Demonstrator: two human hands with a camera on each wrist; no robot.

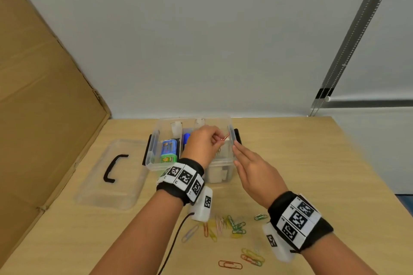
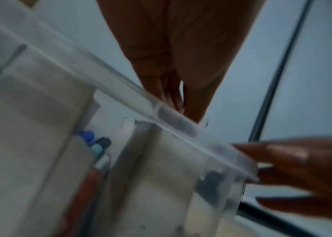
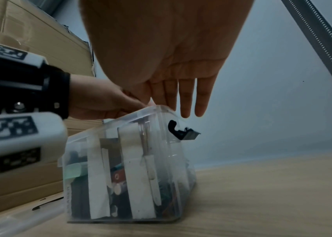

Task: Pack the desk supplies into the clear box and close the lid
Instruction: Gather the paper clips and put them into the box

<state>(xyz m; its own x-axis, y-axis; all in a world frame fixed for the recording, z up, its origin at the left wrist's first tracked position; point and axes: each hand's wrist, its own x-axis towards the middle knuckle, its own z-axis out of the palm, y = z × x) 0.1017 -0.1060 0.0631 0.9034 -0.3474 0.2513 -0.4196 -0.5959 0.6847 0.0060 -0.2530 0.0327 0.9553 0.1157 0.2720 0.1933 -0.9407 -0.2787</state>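
Head view: my left hand [image 1: 202, 145] pinches a paper clip [image 1: 225, 137] over the half-packed box [image 1: 154, 147]; right hand [image 1: 252, 169] flat-fingered beside it; loose clips [image 1: 237, 225] and lid [image 1: 111, 174] remain.

One clear box [image 1: 154, 140], one lid [image 1: 93, 187]

Even, soft indoor light with faint shadows; left wrist view is dim and motion-blurred, head view bends at edges.

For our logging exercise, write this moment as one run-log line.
left hand: pinches red paper clip over clear plastic box | right hand: fingers straight beside box rim | clear lid: off | loose coloured paper clips: on table
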